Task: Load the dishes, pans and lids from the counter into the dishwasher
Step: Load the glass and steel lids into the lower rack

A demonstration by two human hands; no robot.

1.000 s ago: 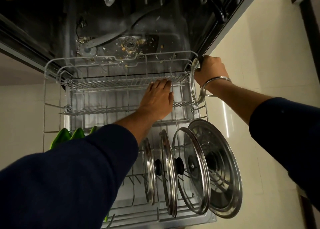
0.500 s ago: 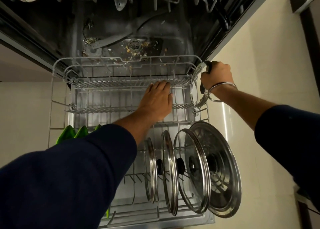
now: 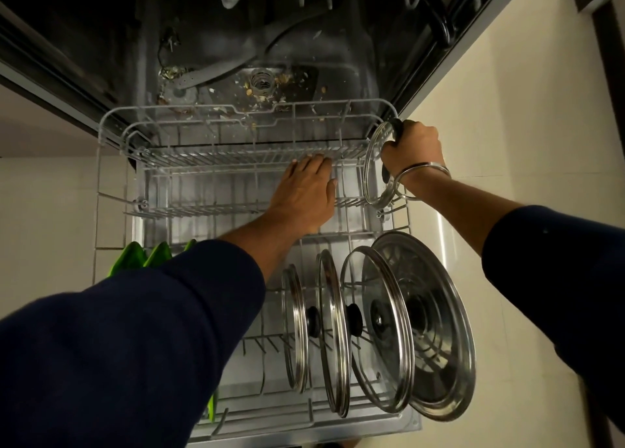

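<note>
loading a lid at the rack's far right corner

**head view:** a small glass lid [image 3: 373, 166] is held upright on edge at the far right corner of the lower rack [image 3: 111, 163], its black knob gripped inside the curled fingers of the right hand [image 3: 411, 151]. the left hand [image 3: 306, 194] is laid flat, fingers straight, on the folding tine row [image 3: 236, 158] across the far part of the rack; nothing is gripped by it. four lids are stood on edge nearer the camera: three glass lids [image 3: 333, 332] side by side and a large steel lid [image 3: 436, 329] leaned at the right. green plates [image 3: 135, 256] are seen at the left, partly hidden by a dark sleeve. food scraps are scattered on the dishwasher floor [image 3: 287, 82].
</note>
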